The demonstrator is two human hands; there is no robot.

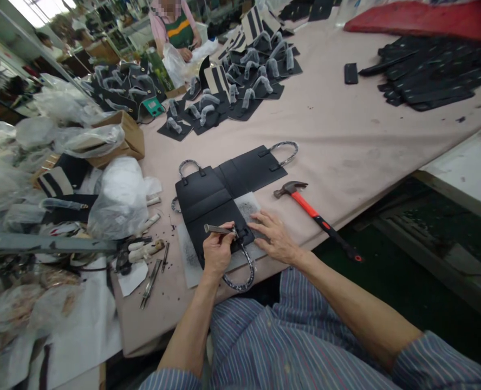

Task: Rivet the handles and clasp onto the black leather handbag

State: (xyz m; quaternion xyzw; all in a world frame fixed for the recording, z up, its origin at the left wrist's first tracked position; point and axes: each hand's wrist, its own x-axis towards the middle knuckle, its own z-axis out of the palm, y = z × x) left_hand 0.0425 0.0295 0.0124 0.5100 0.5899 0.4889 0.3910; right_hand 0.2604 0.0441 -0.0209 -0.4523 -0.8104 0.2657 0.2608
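My left hand (pixel 217 250) pinches a slim metal punch (pixel 217 229), which is tilted over a black bag panel (pixel 202 219). Its tip is near a handle tab, and my fingers partly hide it. My right hand (pixel 275 236) lies spread with nothing in it, fingertips at the panel's right edge. A plastic-wrapped handle (pixel 248 273) loops from the panel toward my lap. Under the panel is a pale, speckled board (pixel 189 268). Another black panel (pixel 251 170) with a wrapped handle lies just beyond. To the right rests a claw hammer (pixel 311 214) with a red and black handle.
More metal tools (pixel 151 283) lie at the left table edge, near plastic bags (pixel 116 197) and a cardboard box (pixel 132 138). Wrapped-handle panels (pixel 244 105) are heaped at the back. Black pieces (pixel 431 70) are piled far right. A person (pixel 175 30) is across the table.
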